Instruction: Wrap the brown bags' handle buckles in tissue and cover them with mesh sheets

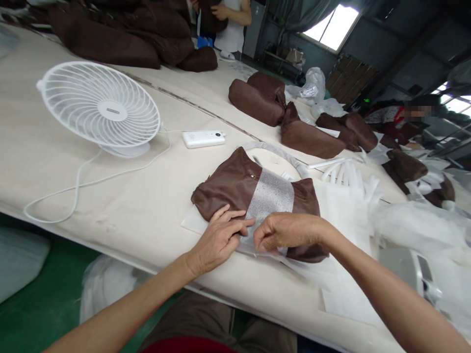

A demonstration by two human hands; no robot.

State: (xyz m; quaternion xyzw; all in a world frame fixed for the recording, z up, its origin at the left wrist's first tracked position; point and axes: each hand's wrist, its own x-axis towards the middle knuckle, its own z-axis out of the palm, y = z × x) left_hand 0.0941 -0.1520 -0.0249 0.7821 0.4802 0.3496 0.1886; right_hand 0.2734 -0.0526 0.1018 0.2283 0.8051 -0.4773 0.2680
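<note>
A brown leather handbag [228,184] lies on the table in front of me. A band of whitish foam wrap [274,193] runs across its middle, and its handle [290,159], covered in pale wrapping, arches out on the far side. My left hand [224,235] lies on the near edge of the bag, fingers stretched out over the leather and the edge of the wrap. Over the near end of the wrap, my right hand [281,231] is curled closed with its fingertips pointing down; what it pinches is hidden. White sheet material [195,220] shows beneath the bag.
A white fan [112,110] with a cable stands left, beside a white power bank [204,138]. Brown bags [309,139] lie farther back. White foam strips [353,181], sheets [346,220] and a tape dispenser [408,269] are right. Two other people stand beyond.
</note>
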